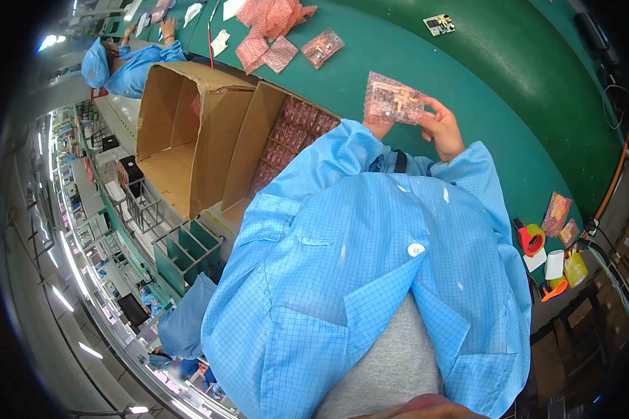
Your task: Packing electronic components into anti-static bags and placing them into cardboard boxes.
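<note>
Just above the green table I hold a pink bubble-wrap bag with a circuit board showing through it. My right hand grips the bag's right edge between thumb and fingers. At the lower left corner of the bag is my left hand, holding it from behind, with most of its fingers hidden. Another bagged board lies on the table to the left. A bare circuit board rests farther off, on the right.
Loose pink bubble bags are heaped at the far left. An open cardboard box at my left holds rows of bagged items. Red tape dispenser, orange-handled tool and more bags sit at right. A co-worker works far left.
</note>
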A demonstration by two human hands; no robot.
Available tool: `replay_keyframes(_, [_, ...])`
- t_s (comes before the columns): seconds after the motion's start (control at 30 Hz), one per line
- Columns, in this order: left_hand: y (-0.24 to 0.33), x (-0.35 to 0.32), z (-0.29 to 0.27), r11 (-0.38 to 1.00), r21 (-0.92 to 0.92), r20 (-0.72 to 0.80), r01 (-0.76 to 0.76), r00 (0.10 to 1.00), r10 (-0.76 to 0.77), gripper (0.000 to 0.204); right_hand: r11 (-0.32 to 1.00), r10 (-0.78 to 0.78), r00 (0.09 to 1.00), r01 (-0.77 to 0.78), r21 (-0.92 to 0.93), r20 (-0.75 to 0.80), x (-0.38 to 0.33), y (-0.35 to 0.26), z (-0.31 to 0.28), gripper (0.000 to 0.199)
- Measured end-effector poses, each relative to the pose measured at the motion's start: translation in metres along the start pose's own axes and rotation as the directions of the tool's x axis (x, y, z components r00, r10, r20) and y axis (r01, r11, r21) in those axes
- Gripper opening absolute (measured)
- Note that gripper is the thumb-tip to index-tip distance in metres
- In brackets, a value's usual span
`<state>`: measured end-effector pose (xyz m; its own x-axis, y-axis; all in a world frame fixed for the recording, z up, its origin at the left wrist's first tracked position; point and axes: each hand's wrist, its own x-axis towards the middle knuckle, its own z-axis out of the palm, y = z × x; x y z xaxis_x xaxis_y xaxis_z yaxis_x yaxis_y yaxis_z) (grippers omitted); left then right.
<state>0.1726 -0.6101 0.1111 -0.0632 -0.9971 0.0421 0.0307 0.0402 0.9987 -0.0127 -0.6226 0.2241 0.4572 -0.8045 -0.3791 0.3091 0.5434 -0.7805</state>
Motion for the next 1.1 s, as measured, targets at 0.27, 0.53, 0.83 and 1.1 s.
replay_keyframes(0.27, [-0.006,0.015,0.017,0.983,0.016,-0.114,0.182,0.977,-0.179,0.022,0.999,-0.032,0.972,0.035,0.008,-0.234,0.014,0.017,0.013,0.044])
replay_keyframes(0.53, [-0.010,0.020,0.002,0.568,-0.679,-0.070,0.465,0.729,-0.681,0.020,0.988,0.014,0.983,-0.042,-0.148,-0.181,0.101,0.056,0.005,0.048])
replay_keyframes(0.83, [-0.002,0.040,-0.088,0.458,-0.444,0.033,0.770,0.525,-0.851,0.023,0.912,0.176,0.984,-0.148,-0.382,0.039,0.250,0.079,-0.008,0.040])
replay_keyframes(1.1, [-0.033,0.095,-0.274,0.488,0.787,-0.527,0.377,0.823,0.214,0.033,0.520,-0.128,0.992,0.059,-0.852,-0.010,0.281,0.053,0.010,0.037])
